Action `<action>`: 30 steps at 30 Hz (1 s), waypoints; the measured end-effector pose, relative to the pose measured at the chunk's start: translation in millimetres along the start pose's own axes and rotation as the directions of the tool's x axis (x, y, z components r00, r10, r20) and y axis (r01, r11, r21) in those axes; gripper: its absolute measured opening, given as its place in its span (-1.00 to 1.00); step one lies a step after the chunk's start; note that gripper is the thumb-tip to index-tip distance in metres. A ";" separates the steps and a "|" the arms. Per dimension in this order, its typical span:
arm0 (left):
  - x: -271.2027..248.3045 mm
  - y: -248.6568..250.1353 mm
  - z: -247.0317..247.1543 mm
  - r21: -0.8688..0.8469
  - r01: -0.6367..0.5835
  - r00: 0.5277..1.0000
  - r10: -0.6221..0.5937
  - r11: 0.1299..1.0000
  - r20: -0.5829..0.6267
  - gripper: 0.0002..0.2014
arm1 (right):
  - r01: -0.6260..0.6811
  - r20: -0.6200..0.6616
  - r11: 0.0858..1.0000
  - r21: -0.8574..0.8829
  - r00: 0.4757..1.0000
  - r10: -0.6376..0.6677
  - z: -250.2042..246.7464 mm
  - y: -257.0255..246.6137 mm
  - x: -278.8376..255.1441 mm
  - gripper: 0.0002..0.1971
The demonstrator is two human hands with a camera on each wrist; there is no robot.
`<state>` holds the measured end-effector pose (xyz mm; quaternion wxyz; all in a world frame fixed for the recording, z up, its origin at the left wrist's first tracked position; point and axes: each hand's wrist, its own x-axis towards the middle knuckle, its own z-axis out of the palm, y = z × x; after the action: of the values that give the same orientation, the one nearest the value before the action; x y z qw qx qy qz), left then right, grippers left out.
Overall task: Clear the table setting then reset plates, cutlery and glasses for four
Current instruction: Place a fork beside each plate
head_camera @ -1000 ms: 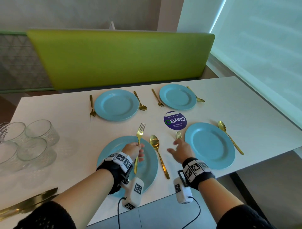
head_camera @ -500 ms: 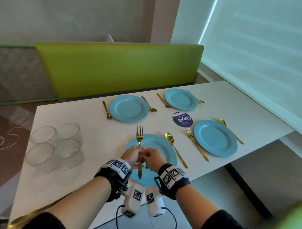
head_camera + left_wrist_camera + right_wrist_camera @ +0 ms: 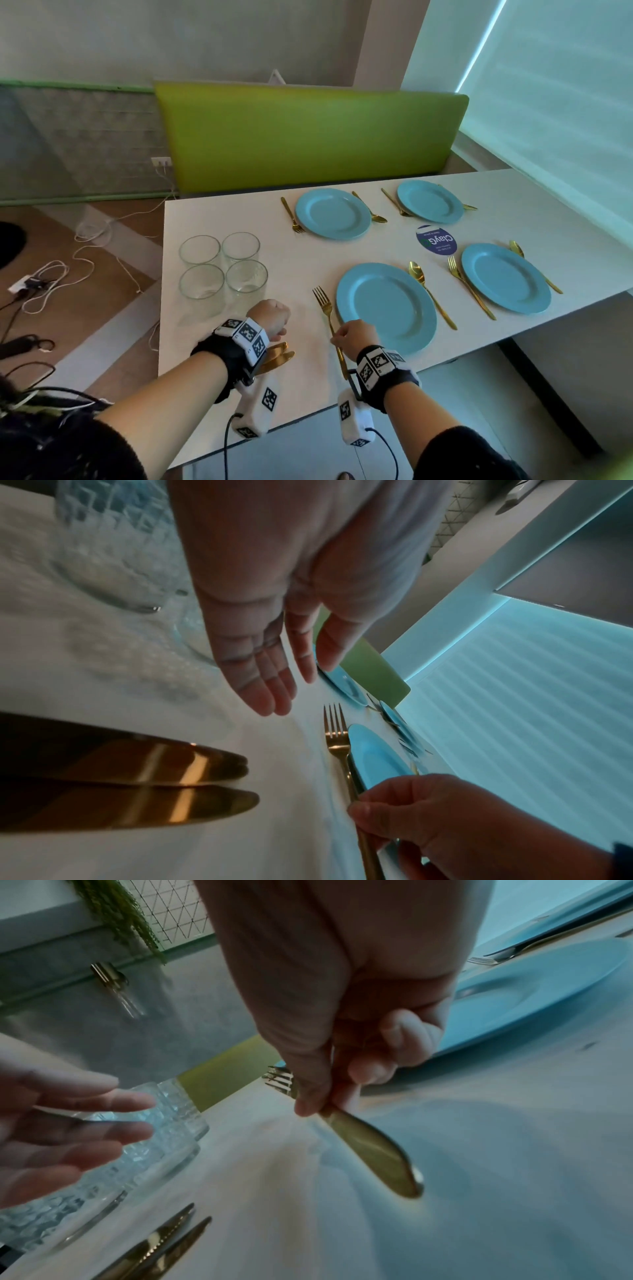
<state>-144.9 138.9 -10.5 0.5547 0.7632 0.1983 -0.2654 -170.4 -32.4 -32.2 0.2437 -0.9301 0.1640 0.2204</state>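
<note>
1. Pinching the handle of the gold fork (image 3: 329, 320), my right hand (image 3: 354, 337) held it just left of the nearest blue plate (image 3: 386, 307), the tines pointing away from me.
2. My left hand (image 3: 270, 318) hovered with straight, relaxed fingers (image 3: 270, 691) and held nothing.
3. Two gold knives (image 3: 275, 356) lay on the white surface (image 3: 212, 377) under my left wrist.
4. Four glasses (image 3: 222, 265) stood together near the left edge.
5. Three more plates, each with fork and spoon, lay farther off.
</note>
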 end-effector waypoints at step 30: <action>5.4 -19.6 -20.6 0.146 -0.031 0.999 0.036 0.989 -0.025 -0.96 | -0.185 -0.203 0.979 -0.081 0.965 0.166 3.2 -5.9 24.1 -0.63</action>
<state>-148.6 164.6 -23.4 0.4991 0.8085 0.1733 -0.2591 -148.6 -30.6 -44.3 0.1594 -0.9401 0.2577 0.1565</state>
